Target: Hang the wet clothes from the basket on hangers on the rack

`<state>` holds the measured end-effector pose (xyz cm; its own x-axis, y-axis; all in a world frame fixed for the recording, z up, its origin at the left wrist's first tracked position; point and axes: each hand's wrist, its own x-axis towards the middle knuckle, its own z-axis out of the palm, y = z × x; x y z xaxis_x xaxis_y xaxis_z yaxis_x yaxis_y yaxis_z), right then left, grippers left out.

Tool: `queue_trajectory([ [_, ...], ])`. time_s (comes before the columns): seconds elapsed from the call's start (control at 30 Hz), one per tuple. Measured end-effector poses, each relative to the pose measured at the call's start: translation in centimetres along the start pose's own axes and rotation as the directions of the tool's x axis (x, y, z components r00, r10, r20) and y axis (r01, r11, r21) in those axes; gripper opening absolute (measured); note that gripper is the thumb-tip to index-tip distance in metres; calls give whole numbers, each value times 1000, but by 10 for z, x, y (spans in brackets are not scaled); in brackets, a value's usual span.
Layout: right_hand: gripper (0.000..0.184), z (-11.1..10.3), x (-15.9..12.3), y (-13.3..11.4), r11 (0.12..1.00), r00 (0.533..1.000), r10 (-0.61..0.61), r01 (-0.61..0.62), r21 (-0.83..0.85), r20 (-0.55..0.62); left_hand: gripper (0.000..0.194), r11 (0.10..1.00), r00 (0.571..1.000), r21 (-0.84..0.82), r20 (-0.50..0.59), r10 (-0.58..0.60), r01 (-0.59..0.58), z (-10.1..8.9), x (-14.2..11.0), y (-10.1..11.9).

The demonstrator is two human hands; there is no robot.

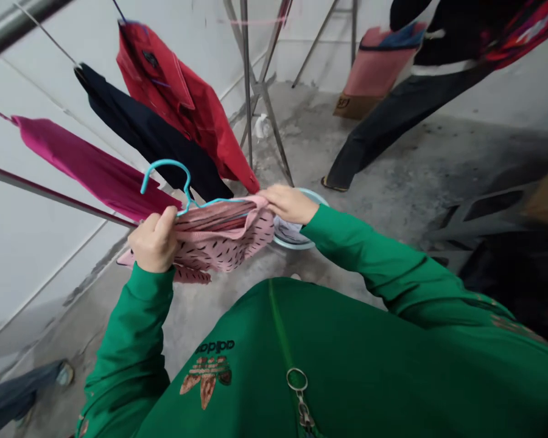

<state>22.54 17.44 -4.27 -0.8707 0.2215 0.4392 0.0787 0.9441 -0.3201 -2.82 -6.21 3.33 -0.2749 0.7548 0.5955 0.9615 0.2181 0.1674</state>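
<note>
The left hand (154, 242) is closed in a tight grip on the neck of a light blue hanger (167, 162) and on the edge of a pink patterned garment (223, 240). The right hand (288, 204) holds the garment's other end in a narrow grip, just above a pale blue basin (299, 246) on the concrete floor (347, 152).

Head-worn camera faces forward, down, close above left hand (155, 240), right hand (290, 204).
</note>
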Motion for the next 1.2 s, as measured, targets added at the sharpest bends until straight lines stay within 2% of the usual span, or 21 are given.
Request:
queue_trajectory([
  [0.07, 36, -3, 2, -4, 998, 999, -47, 46, -30, -20, 29, 998, 998, -25, -26, 62, -62, -8, 1, 0],
  [0.13, 34, -16, 3, -12, 992, 983, -125, 119, -51, -133, 38, 994, 998, -89, -13, 66, -67, -18, -1, -6],
  [0.23, 27, -52, 5, -28, 977, 935, -212, 195, -85, -283, 59, 967, 993, -255, 106, 49, -20, -28, -11, -19],
  [0.3, 25, -78, 6, -36, 974, 922, -223, 199, -107, -315, 61, 944, 981, -330, 188, 46, 19, -28, -21, -26],
  [0.37, 26, -96, 9, -43, 967, 930, -243, 208, -150, -277, 53, 938, 982, -343, 190, 13, 54, -25, -28, -26],
  [0.47, 31, -105, 14, -54, 928, 960, -245, 192, -319, -133, 45, 946, 995, -320, 95, -22, 52, -19, -30, -17],
  [0.53, 33, -107, 17, -59, 884, 977, -204, 156, -441, -63, 42, 950, 998, -312, 59, 13, 7, -19, -23, -10],
  [0.6, 37, -111, 19, -62, 857, 979, -196, 142, -494, -59, 41, 946, 996, -323, 60, 61, -39, -21, -11, -9],
  [0.7, 45, -128, 20, -62, 876, 959, -220, 115, -468, -177, 42, 935, 990, -349, 102, 99, -57, -24, 10, -21],
  [0.8, 42, -150, 20, -63, 909, 937, -191, 56, -413, -294, 46, 931, 983, -358, 130, 126, -72, -19, 28, -40],
  [0.9, 41, -166, 17, -69, 924, 926, -151, 8, -382, -346, 50, 923, 983, -359, 64, 174, -139, -12, 40, -50],
  [0.97, 44, -171, 15, -74, 941, 919, -102, -35, -338, -381, 50, 917, 985, -367, 4, 173, -159, -8, 46, -48],
  [1.1, 53, -173, 16, -78, 978, 905, 80, -153, -145, -417, 50, 919, 992, -377, -86, 90, -116, -2, 52, -30],
  [1.2, 59, -172, 24, -81, 974, 900, 163, -211, -78, -403, 52, 954, 988, -277, -129, 80, -114, -1, 52, -13],
])
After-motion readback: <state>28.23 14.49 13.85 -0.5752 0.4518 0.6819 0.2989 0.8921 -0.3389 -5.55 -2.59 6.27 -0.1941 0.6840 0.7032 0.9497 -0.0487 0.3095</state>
